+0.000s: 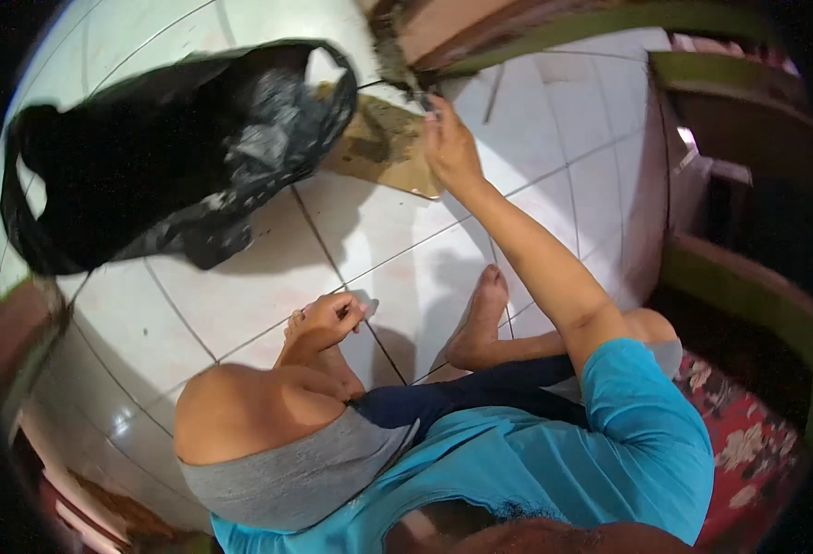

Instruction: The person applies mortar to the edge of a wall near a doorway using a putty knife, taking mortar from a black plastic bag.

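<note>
My right hand (453, 157) is closed on a small metal tool (422, 97), its tip at rough grey material (388, 65) along the base of a green-edged wooden frame. Just left of that hand, a brown board (397, 171) with dark grey smears lies on the white tiles. A large black plastic bag (130, 175) lies open at upper left, overlapping part of the board. My left hand (328, 323) hangs beside my bent left leg, near my foot, fingers curled with nothing visible in them.
Green and pink wooden framework (729, 268) runs along the right side and top right. A red floral cloth (739, 425) is at lower right. A thin strip (493, 92) lies on the tiles (545, 120). My bare right foot (485, 319) rests before me. More woodwork (28, 314) edges the left.
</note>
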A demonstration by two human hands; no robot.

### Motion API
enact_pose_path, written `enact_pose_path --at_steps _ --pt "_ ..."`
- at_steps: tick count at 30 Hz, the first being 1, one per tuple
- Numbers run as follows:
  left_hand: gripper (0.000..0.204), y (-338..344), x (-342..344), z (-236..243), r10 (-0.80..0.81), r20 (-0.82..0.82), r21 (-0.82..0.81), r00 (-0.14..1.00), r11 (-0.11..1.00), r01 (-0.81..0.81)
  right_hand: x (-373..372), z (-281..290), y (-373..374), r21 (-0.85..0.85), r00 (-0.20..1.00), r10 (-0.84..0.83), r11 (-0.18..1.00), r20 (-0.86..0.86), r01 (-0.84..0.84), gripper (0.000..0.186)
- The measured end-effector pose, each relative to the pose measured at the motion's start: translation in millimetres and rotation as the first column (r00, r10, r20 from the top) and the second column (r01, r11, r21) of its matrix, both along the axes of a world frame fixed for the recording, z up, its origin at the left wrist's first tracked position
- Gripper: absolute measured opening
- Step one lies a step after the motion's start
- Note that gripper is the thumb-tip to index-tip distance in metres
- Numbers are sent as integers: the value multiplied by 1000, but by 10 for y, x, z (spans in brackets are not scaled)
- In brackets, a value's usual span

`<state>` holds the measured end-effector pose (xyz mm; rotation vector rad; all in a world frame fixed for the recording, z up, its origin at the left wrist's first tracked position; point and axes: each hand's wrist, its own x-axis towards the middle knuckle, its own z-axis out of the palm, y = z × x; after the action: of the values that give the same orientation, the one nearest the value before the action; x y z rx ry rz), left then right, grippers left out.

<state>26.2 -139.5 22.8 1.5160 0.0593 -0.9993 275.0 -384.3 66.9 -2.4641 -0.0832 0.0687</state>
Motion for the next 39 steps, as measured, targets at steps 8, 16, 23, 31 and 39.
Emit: enact_pose_path --at_steps 8,16,23,31,39 --pt "27 -62 -168 37 138 142 73 980 986 -149 342 571 -432 -246 915 351 886 -197 -393 35" --pt "23 -14 -369 -107 259 249 25 933 962 -273 508 877 -661 -355 932 326 862 -161 -363 33" --pt "24 -25 -347 -39 198 339 147 920 954 -260 646 882 -750 -330 889 443 827 -115 -455 31" --pt "28 -40 -363 3 89 536 254 840 931 -261 600 885 -668 -360 883 420 806 -209 -469 30" --pt "31 -252 11 464 -191 540 448 820 890 -88 647 1071 -1108 -373 873 426 790 -237 -487 36"
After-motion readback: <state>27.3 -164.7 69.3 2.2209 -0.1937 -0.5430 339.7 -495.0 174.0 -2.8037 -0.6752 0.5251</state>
